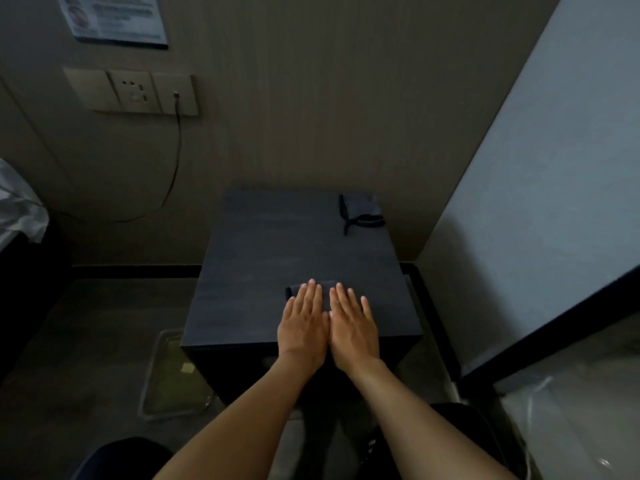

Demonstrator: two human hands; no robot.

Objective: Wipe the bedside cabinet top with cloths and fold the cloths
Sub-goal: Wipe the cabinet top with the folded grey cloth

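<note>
Both hands are down flat on the bedside cabinet top (263, 258), side by side, thumbs nearly touching. The left hand (303, 327) has its fingers straight and together, pressing on a dark cloth (294, 291) that lies near the front edge of the worktop, a little right of centre. The right hand (353, 329) lies just beside it, fingers straight and slightly spread, palm down on the same cloth. Neither hand curls round anything; both are laid out flat and pressing. Only the cloth's far-left corner and a strip of its far edge peek out past the fingertips, and in this dim light it barely stands out from the dark surface.

Over at the far right corner of the worktop sits a second dark cloth (360, 211), folded into a small bundle, well apart from the hands.

On the wall to the far left there's a socket panel (135, 93) with a cable (175, 161) plugged in and drooping down to the left. A printed notice (114, 17) hangs above it. On the floor to the left of the cabinet lies a clear tray (166, 375).
</note>
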